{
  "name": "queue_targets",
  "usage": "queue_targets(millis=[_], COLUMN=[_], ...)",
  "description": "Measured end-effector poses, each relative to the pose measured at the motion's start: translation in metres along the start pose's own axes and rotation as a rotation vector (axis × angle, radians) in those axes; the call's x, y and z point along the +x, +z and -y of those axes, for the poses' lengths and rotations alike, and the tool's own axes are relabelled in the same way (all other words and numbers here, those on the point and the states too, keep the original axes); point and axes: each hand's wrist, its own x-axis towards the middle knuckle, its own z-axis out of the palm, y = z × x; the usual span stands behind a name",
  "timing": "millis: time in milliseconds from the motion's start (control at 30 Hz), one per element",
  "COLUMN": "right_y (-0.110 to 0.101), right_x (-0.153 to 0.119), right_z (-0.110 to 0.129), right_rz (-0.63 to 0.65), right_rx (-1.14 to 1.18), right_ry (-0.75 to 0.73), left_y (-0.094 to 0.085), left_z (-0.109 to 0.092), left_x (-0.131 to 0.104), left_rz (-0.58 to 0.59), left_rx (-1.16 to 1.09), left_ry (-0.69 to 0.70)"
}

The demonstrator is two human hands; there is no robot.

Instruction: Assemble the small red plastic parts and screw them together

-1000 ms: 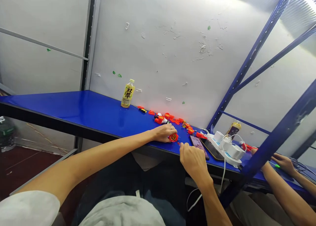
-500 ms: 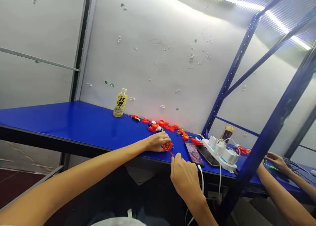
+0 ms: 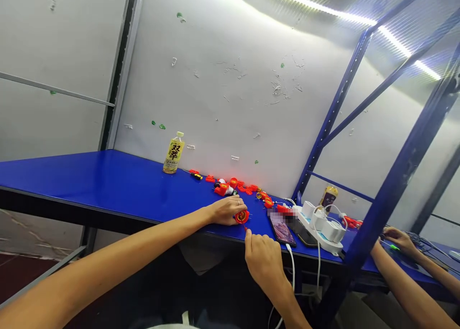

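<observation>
Left hand [image 3: 228, 210] grips a red socket [image 3: 242, 217] at the bench [image 3: 143, 190] edge; right hand [image 3: 264, 257] pinches a red wire [image 3: 245, 227].

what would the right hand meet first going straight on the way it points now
Likely the round red plastic part held by the left hand, just ahead of the right hand, though depth is unclear.

A pale, scuffed wall [image 3: 215, 79] fills the upper middle, dotted with green specks and peeled patches. Below it runs a glossy blue surface [image 3: 89, 175] with a dark edge. Blue perforated posts [image 3: 338, 103] slant at right; a bright light strip [image 3: 323, 10] crosses the upper right. Reddish-brown floor [image 3: 21, 271] shows lower left.
</observation>
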Motion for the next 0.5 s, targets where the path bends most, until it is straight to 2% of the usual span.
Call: queue_targets(millis=[167, 300, 367, 500], right_y=[-0.003, -0.007, -0.008, -0.01], right_x=[0.003, 0.007, 0.009, 0.014], right_z=[-0.004, -0.009, -0.009, -0.009], right_rz=[0.07, 0.17, 0.183, 0.114], right_rx=[0.144, 0.261, 0.241, 0.053], right_ry=[0.172, 0.234, 0.267, 0.367], left_y=[0.0, 0.0, -0.001, -0.003], left_z=[0.001, 0.0, 0.0, -0.003], left_x=[0.0, 0.0, 0.0, -0.002], left_rz=[0.0, 0.009, 0.013, 0.022], left_rx=[0.007, 0.031, 0.031, -0.014], left_ry=[0.013, 0.007, -0.014, -0.042])
